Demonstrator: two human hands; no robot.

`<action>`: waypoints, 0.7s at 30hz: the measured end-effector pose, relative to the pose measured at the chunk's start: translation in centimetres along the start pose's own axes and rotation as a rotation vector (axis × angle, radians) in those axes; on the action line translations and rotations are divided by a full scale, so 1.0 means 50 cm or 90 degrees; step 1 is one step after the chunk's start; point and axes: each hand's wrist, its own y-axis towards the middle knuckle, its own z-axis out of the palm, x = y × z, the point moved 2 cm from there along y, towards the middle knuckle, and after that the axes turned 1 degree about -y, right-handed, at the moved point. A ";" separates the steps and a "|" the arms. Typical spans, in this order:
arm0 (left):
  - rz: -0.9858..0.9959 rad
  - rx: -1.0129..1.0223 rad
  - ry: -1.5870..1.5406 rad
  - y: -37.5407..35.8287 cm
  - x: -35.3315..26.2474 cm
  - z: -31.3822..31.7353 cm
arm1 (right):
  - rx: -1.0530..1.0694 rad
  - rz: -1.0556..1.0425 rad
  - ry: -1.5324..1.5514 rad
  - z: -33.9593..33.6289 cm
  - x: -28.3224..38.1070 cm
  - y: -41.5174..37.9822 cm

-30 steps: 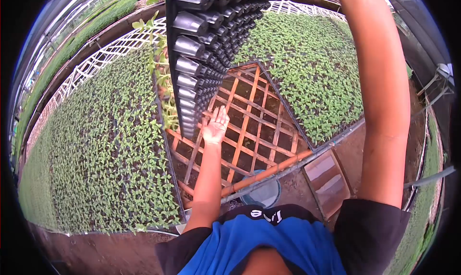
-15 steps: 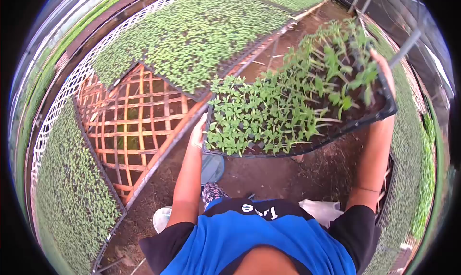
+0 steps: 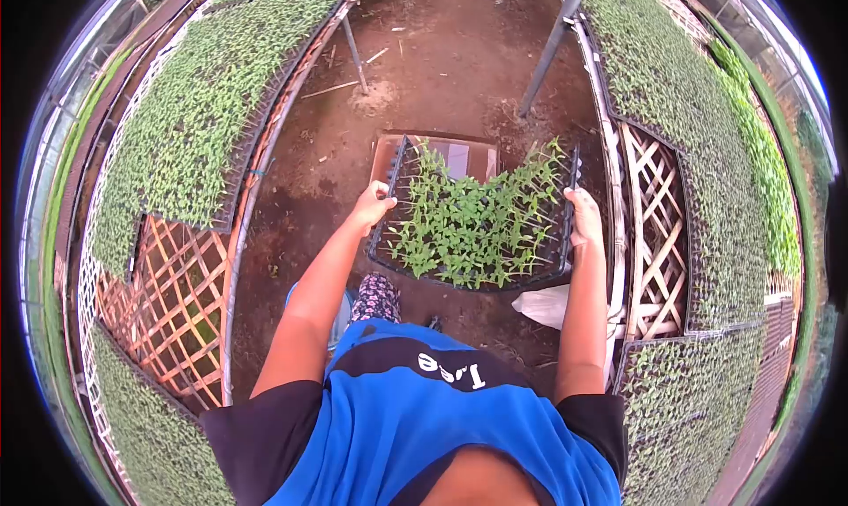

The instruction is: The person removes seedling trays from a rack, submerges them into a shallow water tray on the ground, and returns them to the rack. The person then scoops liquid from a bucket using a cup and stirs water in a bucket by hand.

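Note:
A black seedling tray (image 3: pixel 565 215) full of leafy green seedlings (image 3: pixel 473 219) is held out in front of my body, sagging in the middle. My left hand (image 3: pixel 374 206) is closed on its left edge. On the opposite edge, my right hand (image 3: pixel 583 215) grips with the thumb over the rim and the other fingers mostly hidden. Beyond and below the tray lies a brown box-like container (image 3: pixel 484 160) with a pale rectangular piece (image 3: pixel 458 160) in it, partly covered by the tray.
Seedling benches flank the dirt path (image 3: pixel 450 47): a left bench (image 3: pixel 203 91) and a right bench (image 3: pixel 658 82), each with exposed lattice. A metal post (image 3: pixel 552 51) rises at the right bench. A white sack (image 3: pixel 541 306) sits by my right forearm. Something blue (image 3: pixel 340 316) is beside my leg.
My view has turned from the left bench to the path between the benches. The tray has swung around with both hands, and it is now lower and more level.

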 end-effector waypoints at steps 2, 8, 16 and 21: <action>-0.013 0.002 0.053 0.043 0.013 0.007 | -0.008 0.019 -0.032 -0.028 -0.043 0.026; -0.087 -0.010 0.075 0.190 0.052 -0.031 | -0.058 0.073 -0.242 -0.004 -0.120 0.156; -0.121 -0.051 0.172 0.534 0.142 -0.096 | -0.094 0.015 -0.482 0.033 -0.384 0.526; -0.077 -0.184 0.273 0.764 0.273 -0.086 | -0.155 -0.012 -0.693 0.031 -0.555 0.750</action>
